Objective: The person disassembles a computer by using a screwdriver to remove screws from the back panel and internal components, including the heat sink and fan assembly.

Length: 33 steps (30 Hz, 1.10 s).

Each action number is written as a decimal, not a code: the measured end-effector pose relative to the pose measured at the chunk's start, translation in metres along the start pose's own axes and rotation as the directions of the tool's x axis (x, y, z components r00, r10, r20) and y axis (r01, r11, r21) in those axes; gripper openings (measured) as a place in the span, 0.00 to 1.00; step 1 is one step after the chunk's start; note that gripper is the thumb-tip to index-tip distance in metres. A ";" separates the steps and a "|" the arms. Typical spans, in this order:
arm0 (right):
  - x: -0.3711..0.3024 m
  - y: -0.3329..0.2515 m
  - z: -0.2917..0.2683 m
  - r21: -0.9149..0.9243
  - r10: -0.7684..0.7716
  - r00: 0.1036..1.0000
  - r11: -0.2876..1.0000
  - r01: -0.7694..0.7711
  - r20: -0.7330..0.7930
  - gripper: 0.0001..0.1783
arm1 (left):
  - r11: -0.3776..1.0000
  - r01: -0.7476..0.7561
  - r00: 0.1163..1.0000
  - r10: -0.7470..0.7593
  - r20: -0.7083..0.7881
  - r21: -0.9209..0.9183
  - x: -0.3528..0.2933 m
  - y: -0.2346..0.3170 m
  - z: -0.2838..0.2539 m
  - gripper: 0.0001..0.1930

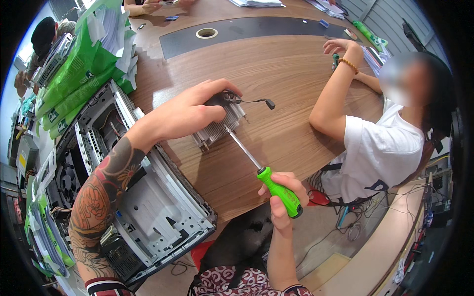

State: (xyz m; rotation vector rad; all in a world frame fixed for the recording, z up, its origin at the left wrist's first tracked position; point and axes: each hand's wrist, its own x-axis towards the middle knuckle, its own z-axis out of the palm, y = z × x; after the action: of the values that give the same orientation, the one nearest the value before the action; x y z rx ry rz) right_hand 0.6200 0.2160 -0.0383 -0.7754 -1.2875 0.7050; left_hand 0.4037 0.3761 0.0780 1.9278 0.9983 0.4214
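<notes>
My left hand [197, 106] is closed over the top of a silver finned heatsink with a dark fan [219, 129], holding it on the wooden table. From it a short black cable with a small plug [269, 103] sticks out to the right. My right hand [286, 197] grips a green-handled screwdriver [281, 190]. The metal shaft slants up to the left, and its tip meets the near side of the heatsink's fins. What the tip touches exactly is too small to tell. Most of the fan lies hidden under my left hand.
An open computer case [158, 212] lies left of the heatsink, under my left forearm. Green bags of papers [84, 74] are piled behind it. At right sits a person in a white shirt [380, 148], elbow on the table. A tape roll [206, 33] lies on the dark strip.
</notes>
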 end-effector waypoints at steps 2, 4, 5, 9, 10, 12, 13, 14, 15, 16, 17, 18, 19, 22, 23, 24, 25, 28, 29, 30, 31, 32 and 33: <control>-0.001 0.001 -0.002 -0.024 0.006 1.000 1.000 -0.005 0.029 0.22 | 1.000 -0.013 1.000 0.013 -0.004 -0.001 0.001 -0.001 0.000 0.28; 0.000 0.001 -0.001 -0.058 -0.006 0.999 0.998 0.008 0.038 0.21 | 1.000 -0.007 1.000 0.007 -0.004 -0.005 0.001 0.000 0.000 0.28; 0.001 0.001 -0.001 -0.054 -0.007 0.999 0.998 0.009 0.038 0.21 | 1.000 -0.003 1.000 0.003 -0.005 -0.010 0.000 0.000 0.000 0.28; 0.002 -0.003 0.002 -0.066 0.017 1.000 0.998 -0.016 0.004 0.19 | 1.000 -0.018 1.000 0.018 -0.004 0.018 0.000 0.000 -0.001 0.28; 0.002 -0.003 0.003 -0.067 0.016 1.000 0.998 -0.018 -0.026 0.18 | 1.000 -0.017 1.000 0.018 -0.006 0.024 0.000 0.000 0.000 0.28; 0.002 -0.004 0.004 -0.048 0.013 1.000 0.999 -0.014 -0.024 0.18 | 0.999 -0.016 1.000 0.017 -0.011 0.031 -0.001 0.000 0.000 0.28; 0.002 -0.004 0.003 -0.034 0.012 1.000 0.999 -0.013 -0.023 0.18 | 0.999 -0.021 1.000 0.021 -0.009 0.031 -0.001 -0.002 0.000 0.28; 0.002 -0.003 0.003 -0.038 0.014 1.000 0.999 -0.015 -0.020 0.18 | 0.999 -0.026 1.000 0.026 -0.007 0.031 0.000 -0.003 0.000 0.27; 0.002 -0.002 0.004 0.025 0.014 0.999 1.000 -0.013 -0.045 0.18 | 0.999 -0.027 1.000 0.027 -0.007 0.026 0.001 -0.003 0.000 0.27; 0.001 -0.001 0.004 0.093 0.016 0.997 0.996 -0.009 -0.071 0.18 | 0.999 -0.020 1.000 0.020 -0.007 0.029 0.001 -0.002 0.000 0.27; 0.000 -0.001 0.004 0.093 0.016 0.997 0.996 -0.010 -0.069 0.18 | 0.999 -0.013 1.000 0.013 -0.007 0.031 0.001 -0.001 0.000 0.27; 0.001 -0.001 0.003 0.056 0.009 0.999 0.998 -0.006 -0.048 0.18 | 0.999 -0.012 1.000 0.012 -0.007 0.030 0.000 0.000 0.000 0.27; 0.001 -0.001 0.003 0.018 0.000 1.000 1.000 0.000 -0.028 0.19 | 0.999 -0.011 1.000 0.012 -0.012 0.032 0.000 0.001 0.001 0.27; 0.001 -0.001 0.003 -0.022 0.008 1.000 1.000 -0.008 -0.022 0.18 | 0.999 -0.026 0.999 0.027 -0.019 0.047 0.000 -0.001 0.001 0.27; 0.001 0.000 0.003 -0.021 0.007 1.000 1.000 -0.007 -0.022 0.18 | 0.997 -0.039 0.999 0.040 -0.024 0.061 0.000 -0.002 0.001 0.27; 0.001 0.001 0.002 -0.042 -0.005 1.000 0.999 0.005 -0.007 0.18 | 0.997 -0.039 0.999 0.040 -0.025 0.062 0.000 -0.001 0.001 0.27; 0.000 0.002 0.001 -0.064 -0.016 1.000 0.998 0.016 0.007 0.18 | 0.998 -0.030 0.999 0.031 -0.024 0.057 0.000 -0.001 0.001 0.27; 0.000 0.000 0.002 -0.065 -0.001 1.000 0.998 0.001 0.002 0.18 | 0.998 -0.024 0.999 0.025 -0.026 0.053 0.000 -0.001 0.002 0.27; 0.000 0.000 0.003 -0.066 -0.001 1.000 0.998 0.001 0.002 0.18 | 0.998 -0.027 0.999 0.028 -0.029 0.055 0.000 -0.001 0.002 0.27; 0.000 0.000 0.003 -0.010 -0.002 1.000 1.000 0.002 -0.027 0.18 | 0.998 -0.027 0.999 0.029 -0.029 0.055 0.000 -0.001 0.001 0.27; 0.000 0.000 0.004 0.046 0.000 0.998 0.999 0.003 -0.056 0.18 | 0.998 -0.025 0.999 0.026 -0.024 0.053 0.000 0.000 0.001 0.27; 0.000 -0.001 0.004 0.045 0.000 0.998 0.999 0.002 -0.056 0.18 | 0.998 -0.022 1.000 0.023 -0.020 0.052 0.000 0.000 0.001 0.27; 0.000 -0.002 0.004 0.061 0.015 0.998 0.998 -0.011 -0.063 0.18 | 0.998 -0.022 1.000 0.023 -0.019 0.050 0.000 0.000 0.001 0.27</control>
State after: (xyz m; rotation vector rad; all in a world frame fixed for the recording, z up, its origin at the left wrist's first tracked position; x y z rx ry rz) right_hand 0.6161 0.2151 -0.0364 -0.7519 -1.1999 0.7213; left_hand 0.4039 0.3754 0.0779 1.9851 1.0093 0.4329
